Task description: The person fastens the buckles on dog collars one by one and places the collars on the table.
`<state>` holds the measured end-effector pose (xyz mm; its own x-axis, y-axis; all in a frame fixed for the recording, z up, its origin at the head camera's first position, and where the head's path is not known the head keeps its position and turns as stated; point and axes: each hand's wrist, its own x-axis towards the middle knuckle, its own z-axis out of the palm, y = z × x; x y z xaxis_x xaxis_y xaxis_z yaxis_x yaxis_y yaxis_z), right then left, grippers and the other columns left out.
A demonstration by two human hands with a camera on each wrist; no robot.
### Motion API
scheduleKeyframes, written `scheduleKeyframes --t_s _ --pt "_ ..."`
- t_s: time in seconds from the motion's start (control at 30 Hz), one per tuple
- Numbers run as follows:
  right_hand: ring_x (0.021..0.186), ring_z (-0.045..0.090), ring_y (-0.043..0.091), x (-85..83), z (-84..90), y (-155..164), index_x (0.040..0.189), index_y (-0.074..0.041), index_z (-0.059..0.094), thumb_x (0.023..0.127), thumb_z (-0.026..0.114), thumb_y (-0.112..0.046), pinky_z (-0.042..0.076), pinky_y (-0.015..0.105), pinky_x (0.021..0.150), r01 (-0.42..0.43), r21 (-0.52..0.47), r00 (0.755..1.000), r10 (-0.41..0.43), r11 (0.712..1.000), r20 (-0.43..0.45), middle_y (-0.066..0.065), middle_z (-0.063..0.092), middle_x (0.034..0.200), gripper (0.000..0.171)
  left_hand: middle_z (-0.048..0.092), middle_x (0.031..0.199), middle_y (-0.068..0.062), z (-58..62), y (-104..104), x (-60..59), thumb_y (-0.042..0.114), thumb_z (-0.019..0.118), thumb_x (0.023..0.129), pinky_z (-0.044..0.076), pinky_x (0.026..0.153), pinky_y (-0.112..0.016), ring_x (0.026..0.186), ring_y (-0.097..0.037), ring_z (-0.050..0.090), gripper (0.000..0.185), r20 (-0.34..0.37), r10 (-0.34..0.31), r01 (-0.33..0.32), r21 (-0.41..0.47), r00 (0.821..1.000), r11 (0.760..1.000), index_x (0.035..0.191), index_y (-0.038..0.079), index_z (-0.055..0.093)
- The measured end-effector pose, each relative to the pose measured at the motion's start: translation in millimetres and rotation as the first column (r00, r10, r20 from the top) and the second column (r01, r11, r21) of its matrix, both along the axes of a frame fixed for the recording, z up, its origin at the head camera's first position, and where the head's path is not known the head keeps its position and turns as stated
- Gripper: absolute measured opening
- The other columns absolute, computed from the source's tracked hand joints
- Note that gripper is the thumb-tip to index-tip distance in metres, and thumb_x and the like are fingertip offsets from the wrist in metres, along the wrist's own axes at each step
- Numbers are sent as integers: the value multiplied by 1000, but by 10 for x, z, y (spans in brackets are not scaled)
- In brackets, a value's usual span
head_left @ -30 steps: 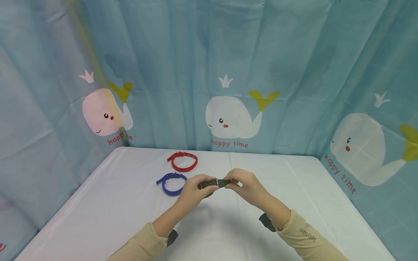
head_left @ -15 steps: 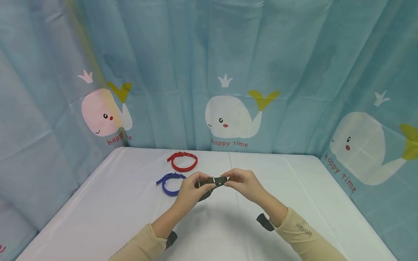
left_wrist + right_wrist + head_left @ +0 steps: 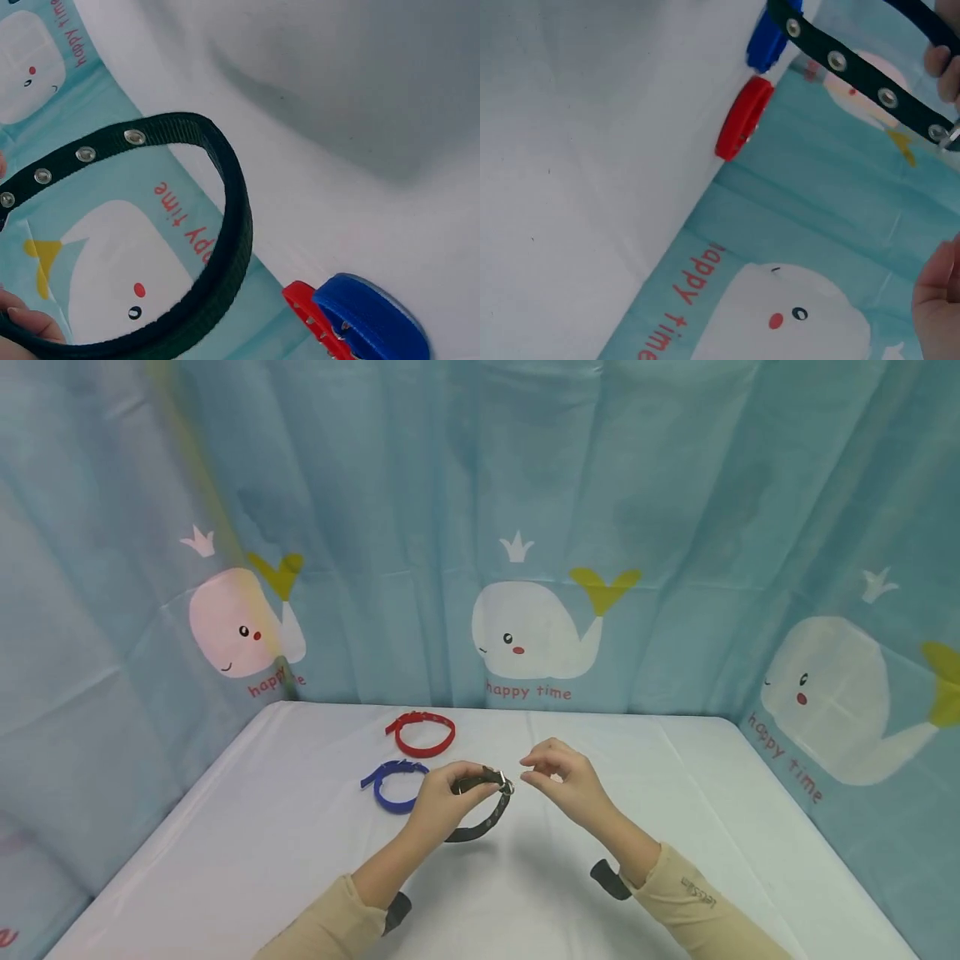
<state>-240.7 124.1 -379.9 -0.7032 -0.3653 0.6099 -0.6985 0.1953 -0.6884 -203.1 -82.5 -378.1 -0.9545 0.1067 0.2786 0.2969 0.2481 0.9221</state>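
Note:
My left hand [image 3: 467, 787] pinches a black collar [image 3: 483, 822] at its metal buckle and holds it just above the white table [image 3: 300, 860]. The collar forms a closed loop with silver eyelets [image 3: 229, 225] that hangs below my fingers. My right hand [image 3: 536, 772] hovers a little to the right of the buckle, fingers loosely bent, holding nothing. In the right wrist view the black strap [image 3: 855, 71] crosses the top and does not touch that hand.
A blue collar [image 3: 393, 782] lies buckled on the table just left of my left hand, and a red collar [image 3: 423, 733] lies behind it near the back. A whale-print curtain [image 3: 525, 635] walls the table at the back and both sides.
My right hand has let go of the black collar and drawn slightly to the right. The collar now hangs as a closed loop from my left hand alone.

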Motion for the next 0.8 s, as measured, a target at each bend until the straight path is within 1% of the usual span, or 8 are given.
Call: scheduleKeyframes --t_s 0.03,0.1,0.27,0.33,0.5,0.57,0.7,0.8 --pt "77 56 9 -5 6 4 93 3 70 80 71 11 49 22 69 9 0 999 -9 1000 -30 14 63 91 14 72 92 -7 -9 -3 4 12 75 85 53 77 -26 84 -18 66 17 0 -1 1 -1 1000 1000 98 2 72" --pt "76 54 14 -8 39 -6 93 2 71 81 71 10 47 25 68 4 5 997 -4 1000 -72 12 62 90 15 72 93 -7 -23 -6 10 12 75 85 54 78 -26 84 -19 67 18 -5 0 0 -5 1000 1000 100 1 72" --pt "87 49 20 15 152 -57 99 0 73 81 72 5 43 33 72 -40 65 993 47 997 -108 6 57 92 19 71 95 -7 -41 29 -9 13 75 86 55 79 -27 86 -19 67 20 -33 -8 8 -22 999 1000 102 2 73" --pt "89 46 17 20 188 -73 100 0 73 81 73 4 41 32 74 -51 96 993 61 994 -104 4 54 93 19 71 94 -7 -45 45 -17 13 75 85 54 78 -25 85 -19 67 19 -43 -18 17 -19 999 1000 101 2 73" --pt "86 40 15 12 223 -110 97 -1 75 80 76 1 37 32 72 -72 143 993 84 987 -83 4 52 89 17 70 92 -7 -48 63 -9 13 76 84 54 75 -22 84 -20 66 17 -83 -30 27 -42 996 999 96 2 74" --pt "86 40 15 12 227 -117 95 -2 75 79 76 -1 37 31 72 -77 155 994 87 985 -58 2 51 88 16 69 92 -7 -52 66 -9 16 76 85 54 75 -23 84 -20 65 18 -91 -29 23 -69 995 997 96 2 74" --pt "90 43 16 15 227 -122 96 -4 73 83 73 -2 39 32 74 -89 163 996 93 983 -15 0 51 91 13 69 95 -6 -51 70 -16 21 77 85 54 74 -24 86 -19 65 24 -72 -29 19 -130 997 991 101 3 74" --pt "92 46 20 16 236 -118 98 -3 69 87 68 0 40 32 75 -99 129 995 99 987 10 2 54 95 12 70 94 -4 -27 83 -18 23 77 84 53 71 -24 86 -18 65 26 -64 -43 30 -193 997 981 102 5 74"
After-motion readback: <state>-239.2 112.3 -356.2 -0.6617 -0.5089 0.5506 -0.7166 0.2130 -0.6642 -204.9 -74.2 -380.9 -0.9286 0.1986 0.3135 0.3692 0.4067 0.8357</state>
